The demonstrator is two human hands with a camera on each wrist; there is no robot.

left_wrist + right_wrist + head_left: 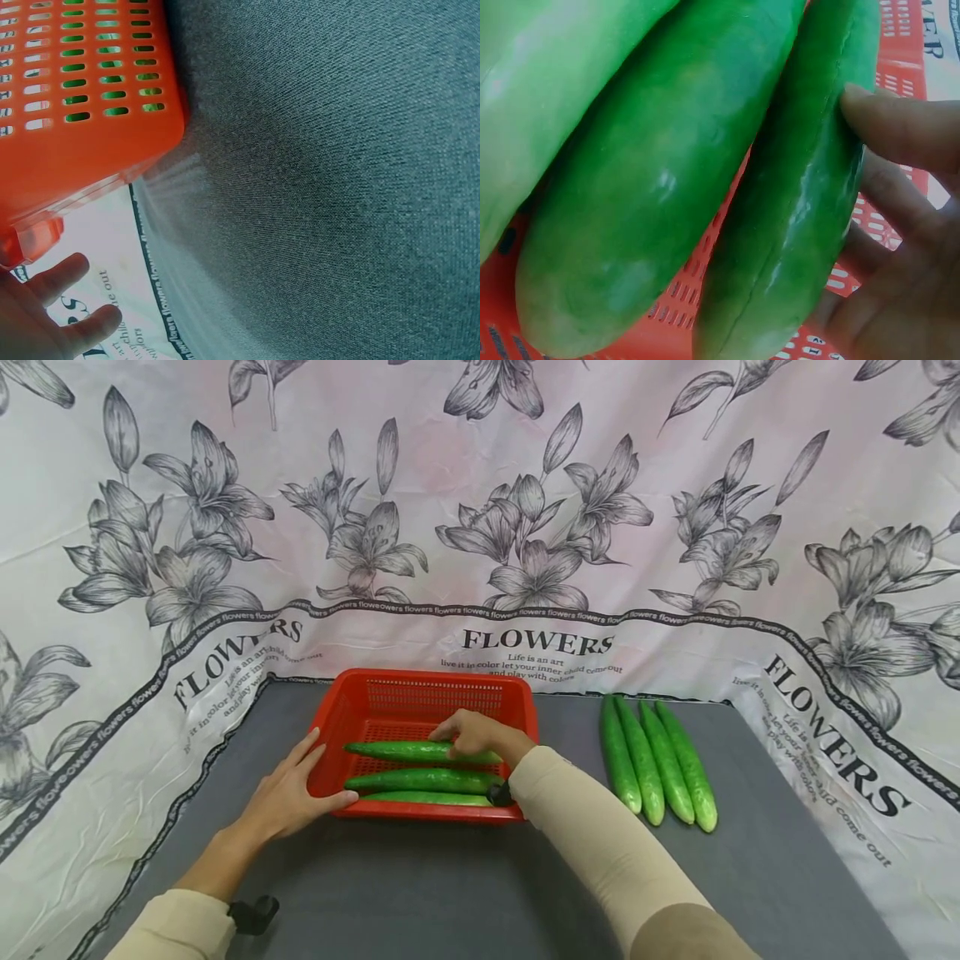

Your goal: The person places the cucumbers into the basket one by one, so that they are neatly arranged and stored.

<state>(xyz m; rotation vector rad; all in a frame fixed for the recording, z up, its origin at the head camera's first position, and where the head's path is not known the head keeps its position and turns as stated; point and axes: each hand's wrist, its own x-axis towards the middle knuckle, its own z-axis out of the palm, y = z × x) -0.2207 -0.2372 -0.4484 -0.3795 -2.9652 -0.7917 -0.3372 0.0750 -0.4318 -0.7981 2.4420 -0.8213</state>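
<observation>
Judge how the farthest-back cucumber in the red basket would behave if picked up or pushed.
The cucumber is probably stiff, its thick body showing no kinks. Its glossy skin might be slippery. Its rounded sides suggest it could roll if pushed.

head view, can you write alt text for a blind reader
A right hand holds the farthest cucumber of three in a red basket; the left hand touches the basket's near left corner. Four more cucumbers lie side by side on the gray table to the right, flower-print cloth behind.
</observation>
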